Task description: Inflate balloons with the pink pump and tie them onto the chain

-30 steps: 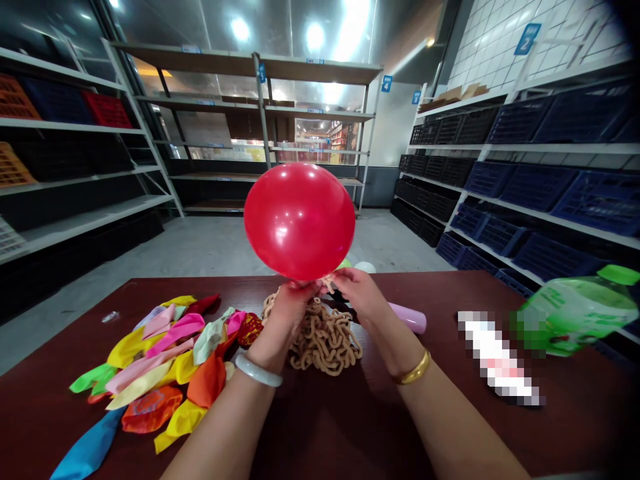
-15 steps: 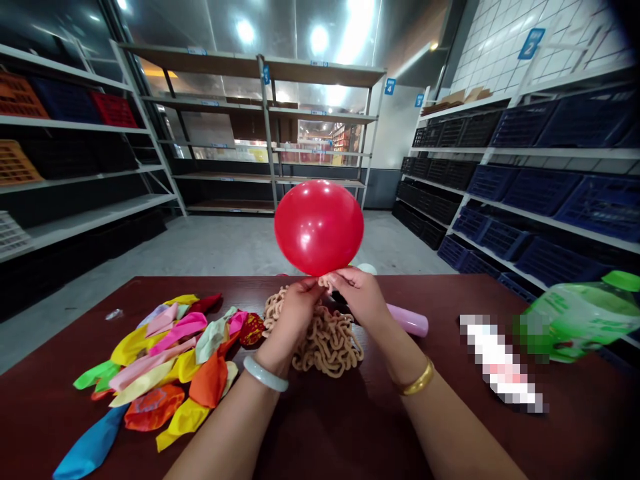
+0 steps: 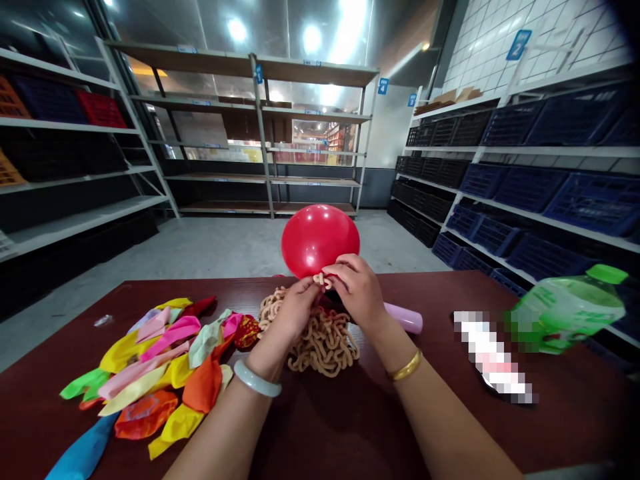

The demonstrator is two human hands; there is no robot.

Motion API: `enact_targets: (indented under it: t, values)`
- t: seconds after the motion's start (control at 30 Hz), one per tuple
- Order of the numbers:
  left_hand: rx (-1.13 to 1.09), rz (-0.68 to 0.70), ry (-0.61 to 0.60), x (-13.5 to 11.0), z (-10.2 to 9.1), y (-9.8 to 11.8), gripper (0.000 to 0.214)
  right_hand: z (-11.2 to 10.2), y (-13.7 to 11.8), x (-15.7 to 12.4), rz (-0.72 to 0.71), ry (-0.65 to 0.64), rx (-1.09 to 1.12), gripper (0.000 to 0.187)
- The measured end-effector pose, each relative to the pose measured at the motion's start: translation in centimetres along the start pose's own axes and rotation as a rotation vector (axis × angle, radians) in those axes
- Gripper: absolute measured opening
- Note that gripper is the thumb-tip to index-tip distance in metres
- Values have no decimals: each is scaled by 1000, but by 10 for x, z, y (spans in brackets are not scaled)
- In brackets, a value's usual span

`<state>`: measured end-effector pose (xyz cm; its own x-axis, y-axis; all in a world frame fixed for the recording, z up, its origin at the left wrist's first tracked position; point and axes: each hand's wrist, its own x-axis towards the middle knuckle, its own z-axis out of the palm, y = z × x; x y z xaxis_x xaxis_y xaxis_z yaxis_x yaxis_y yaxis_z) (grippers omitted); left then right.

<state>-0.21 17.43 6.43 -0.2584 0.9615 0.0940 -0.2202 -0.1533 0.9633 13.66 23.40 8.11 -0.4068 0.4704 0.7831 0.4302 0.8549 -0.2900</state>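
On the left of the dark red-brown table (image 3: 340,427) lie limp multicoloured rubber balloons (image 3: 145,385); further right, your left hand (image 3: 297,305) pinches beige looped cord (image 3: 321,280) directly below the glossy, round red balloon (image 3: 320,239), and your right hand (image 3: 361,293) grips that cord too.

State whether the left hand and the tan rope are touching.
Touching: the head view shows the fingers of the left hand closed at a bit of the tan rope, just below the red balloon.
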Motion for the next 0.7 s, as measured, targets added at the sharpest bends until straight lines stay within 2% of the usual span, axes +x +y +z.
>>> enact_targets:
  t: [0.1,0.17,0.43,0.57,0.7]
  values:
    - [159,141,56,0,2,1,13,2,-2,-1,-8,20,-1,20]
    - [212,184,74,1,1,-1,15,2,-5,-1,-21,16,-23,21]
    - [224,257,33,0,-4,-3,35,2,-17,-3,-40,3,-140,26]
    - [285,285,98,1,-3,-1,42,4,-18,-3,-50,1,-129,23]
    - [170,225,218,7,-11,-8,48,5,-15,-3,-50,9,-110,23]
